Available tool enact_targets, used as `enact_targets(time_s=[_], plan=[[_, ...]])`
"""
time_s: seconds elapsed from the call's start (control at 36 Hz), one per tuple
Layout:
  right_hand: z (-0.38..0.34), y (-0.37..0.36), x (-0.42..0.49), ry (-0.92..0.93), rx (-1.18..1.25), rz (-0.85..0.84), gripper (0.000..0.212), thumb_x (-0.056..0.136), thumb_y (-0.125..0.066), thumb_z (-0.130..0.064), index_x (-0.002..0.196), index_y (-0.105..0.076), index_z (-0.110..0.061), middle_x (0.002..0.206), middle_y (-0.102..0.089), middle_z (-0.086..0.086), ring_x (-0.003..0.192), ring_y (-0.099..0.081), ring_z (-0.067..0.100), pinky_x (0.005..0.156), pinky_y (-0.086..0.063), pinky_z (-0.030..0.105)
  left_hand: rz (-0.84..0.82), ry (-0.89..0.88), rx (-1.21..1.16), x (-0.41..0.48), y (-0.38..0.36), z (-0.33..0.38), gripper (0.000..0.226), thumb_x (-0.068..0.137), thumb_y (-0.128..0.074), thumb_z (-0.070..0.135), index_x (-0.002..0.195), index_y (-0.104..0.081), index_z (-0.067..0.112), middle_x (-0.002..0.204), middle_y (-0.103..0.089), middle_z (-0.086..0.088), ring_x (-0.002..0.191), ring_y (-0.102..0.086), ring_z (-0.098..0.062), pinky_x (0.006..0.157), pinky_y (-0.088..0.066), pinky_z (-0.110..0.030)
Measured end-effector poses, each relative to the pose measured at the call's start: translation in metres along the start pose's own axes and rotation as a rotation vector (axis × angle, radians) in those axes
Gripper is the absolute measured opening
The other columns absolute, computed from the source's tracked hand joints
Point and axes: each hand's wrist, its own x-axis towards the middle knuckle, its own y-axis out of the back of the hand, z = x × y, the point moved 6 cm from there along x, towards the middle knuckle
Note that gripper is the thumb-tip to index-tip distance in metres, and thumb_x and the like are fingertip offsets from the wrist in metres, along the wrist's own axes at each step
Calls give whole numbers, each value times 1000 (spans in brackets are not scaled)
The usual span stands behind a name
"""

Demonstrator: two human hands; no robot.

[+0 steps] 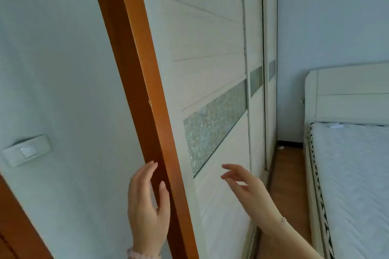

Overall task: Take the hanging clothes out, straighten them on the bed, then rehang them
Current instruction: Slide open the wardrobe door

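A white wardrobe with sliding doors (pixel 210 48) fills the middle of the view; its doors are closed and a glittery silver band (pixel 212 124) crosses them. No clothes are visible. My left hand (pixel 147 208) is open, fingers resting against the orange wooden trim (pixel 134 69) beside the wardrobe. My right hand (pixel 246 187) is open with fingers spread, just in front of the nearest wardrobe door, holding nothing. The bed (pixel 353 174) with a bare white quilted mattress lies at the right.
A pale wall with a light switch (pixel 27 150) is at the left. A white headboard (pixel 347 94) stands against the far wall. A narrow strip of wooden floor (pixel 288 174) runs between wardrobe and bed.
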Motion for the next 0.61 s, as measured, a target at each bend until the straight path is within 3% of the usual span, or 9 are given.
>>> enact_targets(time_s=[0.08,0.17,0.25,0.31,0.39,0.44,0.53,0.61], plan=[[-38,-10,25,161,-12,46,37,94,-51,-14,111,-49,-47,106,-62,-21,105,-53,-8,81,-44,4,7,-6,59,23,-2,9,57,88,-44,38,139,-37,15,145,-44,-9,131,-37,-18,104,-35,-40],[-72,-27,45,335,-141,102,42,95,-48,-20,121,-37,-51,124,-47,-26,114,-47,-9,96,-40,8,-18,-36,140,37,-16,7,64,89,-42,48,143,-33,14,149,-32,-4,132,-36,-21,100,-34,-49],[-87,-43,58,474,-268,154,49,96,-41,-33,134,-19,-55,130,-20,-46,123,-22,-22,103,-18,0,-38,-46,202,40,-27,-4,66,96,-25,62,144,-32,17,145,-38,-9,125,-54,-30,90,-46,-49],[-92,-54,67,537,-309,146,49,96,-35,-40,137,-13,-54,134,-8,-52,127,-11,-26,100,-10,-5,-35,-65,214,40,-31,-7,66,96,-20,63,146,-23,20,144,-37,-10,125,-50,-30,85,-53,-49],[-95,-63,76,648,-342,165,49,97,-34,-37,142,-18,-46,143,-7,-45,136,-14,-15,111,-12,7,-5,-124,207,40,-32,-6,65,97,-19,61,155,-8,33,147,-34,-7,126,-38,-29,89,-48,-46],[-93,-69,80,696,-359,162,49,98,-33,-33,143,-17,-44,146,-8,-42,140,-13,-11,113,-11,12,25,-162,191,40,-30,-5,68,98,-20,61,155,2,34,160,-21,2,129,-36,-28,92,-44,-43],[-87,-76,85,726,-368,128,53,99,-31,-32,145,-10,-45,149,-6,-38,141,-10,-8,114,-14,20,40,-184,182,36,-31,-4,68,98,-23,60,155,3,35,163,6,22,133,-33,-27,96,-40,-46],[-81,-79,88,751,-477,173,52,100,-29,-32,148,-10,-39,152,-10,-25,143,-9,-4,116,-16,34,56,-180,155,34,-32,-5,67,98,-25,59,155,2,36,162,7,25,136,-32,-25,98,-40,-48]])
